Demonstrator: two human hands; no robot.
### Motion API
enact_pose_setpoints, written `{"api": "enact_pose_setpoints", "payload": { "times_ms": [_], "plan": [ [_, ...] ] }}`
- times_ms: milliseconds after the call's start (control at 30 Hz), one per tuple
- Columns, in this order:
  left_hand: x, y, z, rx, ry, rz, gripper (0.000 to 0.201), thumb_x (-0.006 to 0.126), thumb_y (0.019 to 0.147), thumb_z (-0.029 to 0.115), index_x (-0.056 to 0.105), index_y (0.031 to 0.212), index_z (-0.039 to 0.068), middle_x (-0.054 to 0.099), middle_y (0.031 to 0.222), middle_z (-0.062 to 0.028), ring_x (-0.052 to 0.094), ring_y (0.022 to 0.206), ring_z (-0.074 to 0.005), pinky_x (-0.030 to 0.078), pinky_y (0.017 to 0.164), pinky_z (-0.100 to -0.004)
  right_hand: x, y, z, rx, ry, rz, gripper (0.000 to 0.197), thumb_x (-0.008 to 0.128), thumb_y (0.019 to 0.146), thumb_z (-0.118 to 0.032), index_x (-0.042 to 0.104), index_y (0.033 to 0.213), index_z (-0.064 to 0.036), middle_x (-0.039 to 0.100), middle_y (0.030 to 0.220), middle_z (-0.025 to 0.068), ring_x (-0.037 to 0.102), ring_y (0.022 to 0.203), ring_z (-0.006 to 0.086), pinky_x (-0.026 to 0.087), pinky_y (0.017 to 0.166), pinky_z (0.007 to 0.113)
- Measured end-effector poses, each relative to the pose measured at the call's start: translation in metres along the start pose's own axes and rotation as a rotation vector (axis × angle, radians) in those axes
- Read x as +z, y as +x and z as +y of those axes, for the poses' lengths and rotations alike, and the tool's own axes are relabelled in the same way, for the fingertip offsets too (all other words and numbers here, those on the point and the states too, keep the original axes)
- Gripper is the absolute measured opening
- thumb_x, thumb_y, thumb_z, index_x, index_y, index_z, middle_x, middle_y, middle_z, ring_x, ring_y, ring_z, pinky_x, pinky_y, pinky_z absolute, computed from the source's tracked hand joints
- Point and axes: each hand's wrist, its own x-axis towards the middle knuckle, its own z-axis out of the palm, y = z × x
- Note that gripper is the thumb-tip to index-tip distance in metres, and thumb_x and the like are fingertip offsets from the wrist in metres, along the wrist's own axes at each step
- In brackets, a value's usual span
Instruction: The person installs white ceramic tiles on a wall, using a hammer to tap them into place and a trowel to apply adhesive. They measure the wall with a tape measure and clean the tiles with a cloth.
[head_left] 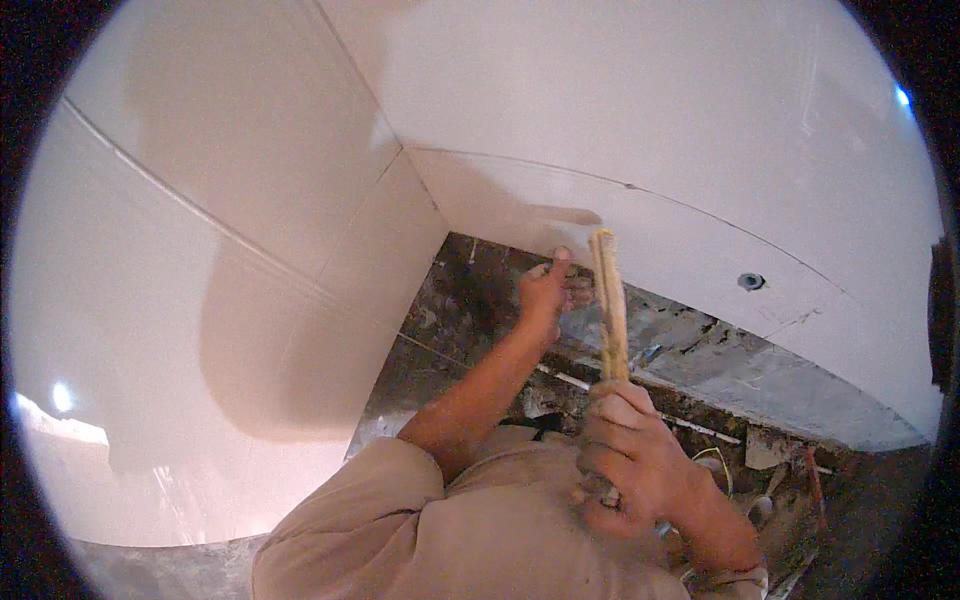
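Note:
My right hand point(632, 455) is wrapped round a worn wooden stick point(611, 310), which stands nearly upright with its frayed tip in front of the pale wall panel. Whatever part of the stick lies within or below my fist is mostly hidden. Farther forward, my left hand point(550, 295) is at the lower edge of the white wall panel point(700, 130). Its thumb points up, apart from the bent fingers, and I see nothing held in it. Whether the fingers touch the panel edge is hard to tell.
Another white panel point(180, 330) meets this wall at a corner on the left. A small round fitting point(751, 282) sits in the right-hand wall. Below lie a dark, stained floor point(470, 290), a white pipe point(700, 428), a yellow wire point(722, 462) and scattered debris.

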Motion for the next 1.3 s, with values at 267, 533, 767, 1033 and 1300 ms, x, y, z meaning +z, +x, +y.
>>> {"api": "enact_pose_setpoints", "payload": {
  "times_ms": [267,533,767,1033,1300],
  "plan": [
    [-0.042,0.027,-0.018,0.661,0.705,0.657,0.088,0.083,0.080,0.043,0.043,0.140,-0.008,0.049,0.140,-0.0302,0.048,0.127,-0.0438,0.041,0.107,-0.0511,0.019,0.049,0.021,-0.016,0.022,-0.114,0.035,0.078,0.062,-0.023,0.062,0.085,-0.0018,0.062,0.093,0.0147,0.059,0.097,0.0368,0.043,0.102,0.056],
    [-0.069,0.053,0.017,0.871,0.862,0.527,0.122,0.086,0.067,0.055,0.026,0.151,-0.010,0.019,0.158,-0.0366,0.022,0.147,-0.0508,0.025,0.121,-0.0512,0.017,0.069,0.028,-0.043,0.069,-0.132,0.030,0.077,0.065,-0.022,0.062,0.082,-0.0011,0.061,0.091,0.0144,0.059,0.098,0.0353,0.043,0.103,0.056],
    [-0.057,0.034,0.074,1.004,1.036,0.491,0.133,0.093,0.062,0.040,0.013,0.156,-0.009,0.000,0.164,-0.0340,0.009,0.152,-0.0500,0.018,0.125,-0.0493,0.011,0.071,0.033,-0.048,0.022,-0.231,0.050,0.078,0.062,-0.039,0.067,0.092,-0.0012,0.065,0.103,0.0167,0.057,0.112,0.0392,0.039,0.110,0.057],
    [-0.064,0.032,0.120,1.062,1.110,0.449,0.141,0.093,0.058,0.052,0.011,0.156,-0.009,0.001,0.164,-0.0327,0.009,0.152,-0.0491,0.017,0.125,-0.0487,-0.002,0.069,0.030,-0.090,0.108,-0.131,0.037,0.080,0.062,-0.025,0.064,0.087,-0.0035,0.061,0.092,0.0133,0.060,0.098,0.0359,0.044,0.100,0.059],
    [-0.044,0.035,0.024,1.018,1.076,0.293,0.128,0.089,0.069,0.052,0.016,0.157,-0.006,0.005,0.163,-0.0340,0.011,0.151,-0.0497,0.011,0.125,-0.0536,-0.001,0.088,0.035,-0.125,0.284,-0.047,0.036,0.079,0.065,-0.026,0.062,0.087,-0.0032,0.062,0.097,0.0157,0.059,0.101,0.0397,0.042,0.099,0.061]
  ]
}}
